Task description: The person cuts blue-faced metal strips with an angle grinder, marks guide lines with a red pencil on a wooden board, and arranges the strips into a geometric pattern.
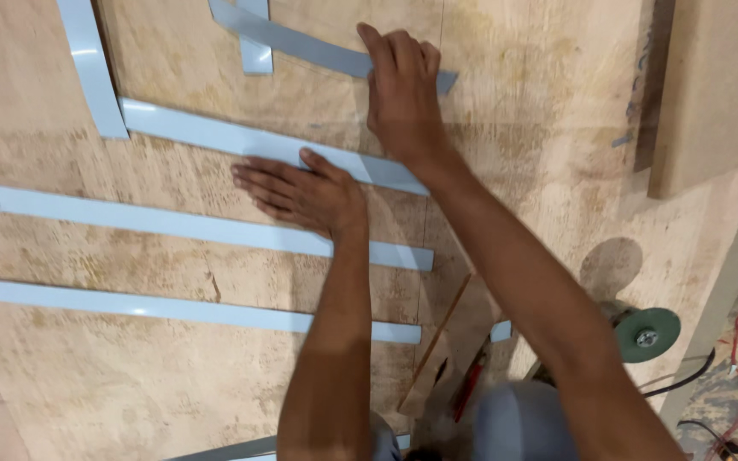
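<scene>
Head view: right hand (401, 94) seemingly pinning grey strip (301, 43) underneath

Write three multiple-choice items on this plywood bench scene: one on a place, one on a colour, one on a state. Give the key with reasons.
1. Where does the left hand rest?
A. flat across the long strips on the plywood sheet
B. on the grinder disc
C. on the wooden block

2. What colour are the laminate strips?
A. red
B. pale blue-grey
C. black

3. How is the right hand placed?
A. clenched in the air
B. gripping a cable
C. fingers pressing the upper slanted strip

Key: 1 A, its palm lies spread over the strips on the plywood sheet; 2 B, every strip shows that pale tone; 3 C, its fingertips sit on the upper slanted strip.
</scene>
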